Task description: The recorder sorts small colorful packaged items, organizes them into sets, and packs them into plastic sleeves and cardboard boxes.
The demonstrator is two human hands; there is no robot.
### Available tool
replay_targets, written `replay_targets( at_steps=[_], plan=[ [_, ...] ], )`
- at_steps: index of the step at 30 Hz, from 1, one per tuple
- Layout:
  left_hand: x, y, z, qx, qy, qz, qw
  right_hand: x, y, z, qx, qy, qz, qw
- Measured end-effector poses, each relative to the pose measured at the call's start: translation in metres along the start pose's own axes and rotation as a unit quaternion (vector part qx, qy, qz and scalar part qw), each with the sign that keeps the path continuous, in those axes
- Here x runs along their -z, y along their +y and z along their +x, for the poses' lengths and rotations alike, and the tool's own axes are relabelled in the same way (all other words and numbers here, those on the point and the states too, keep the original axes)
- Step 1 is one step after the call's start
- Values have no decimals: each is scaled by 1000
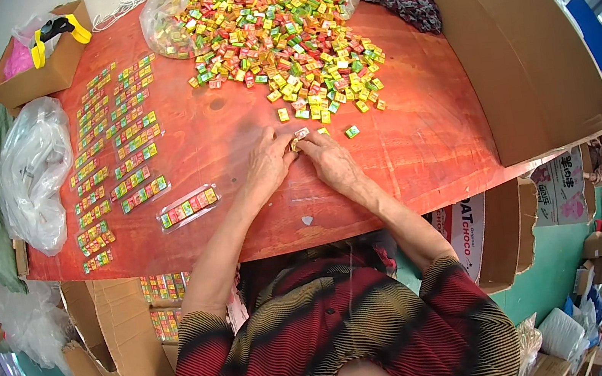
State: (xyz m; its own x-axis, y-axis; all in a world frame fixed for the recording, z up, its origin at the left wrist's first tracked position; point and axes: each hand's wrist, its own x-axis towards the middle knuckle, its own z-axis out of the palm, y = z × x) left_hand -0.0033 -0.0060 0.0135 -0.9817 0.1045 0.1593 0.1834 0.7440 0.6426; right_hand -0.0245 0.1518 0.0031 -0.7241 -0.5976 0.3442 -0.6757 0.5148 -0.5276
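Grip: left hand [270,160] and right hand [333,159] meet, fingertips pinching small boxes [302,133].
Small boxes: between the hands, over the red table [416,133]; whether touching it, I cannot tell.
Loose pile [289,51]: beyond the hands, spilling from clear bag [166,18].
Wrapped row [189,207]: near the left forearm [233,224].
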Motion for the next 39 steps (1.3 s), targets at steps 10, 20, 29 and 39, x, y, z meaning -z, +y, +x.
replay_targets(
  at_steps=[10,20,29,39],
  plan=[
    [-11,-1,3,-6,0,5,1000,33,17,2,-35,-8,-114,993],
    [-25,7,-4,-31,24,21,999,21,9,-19,-92,1,-81,992],
    [-25,10,-1,-51,2,23,998,36,41,-24,-150,53,-106,982],
    [-25,9,-4,-41,11,27,999,31,21,-26,-87,8,-49,995]
  ],
)
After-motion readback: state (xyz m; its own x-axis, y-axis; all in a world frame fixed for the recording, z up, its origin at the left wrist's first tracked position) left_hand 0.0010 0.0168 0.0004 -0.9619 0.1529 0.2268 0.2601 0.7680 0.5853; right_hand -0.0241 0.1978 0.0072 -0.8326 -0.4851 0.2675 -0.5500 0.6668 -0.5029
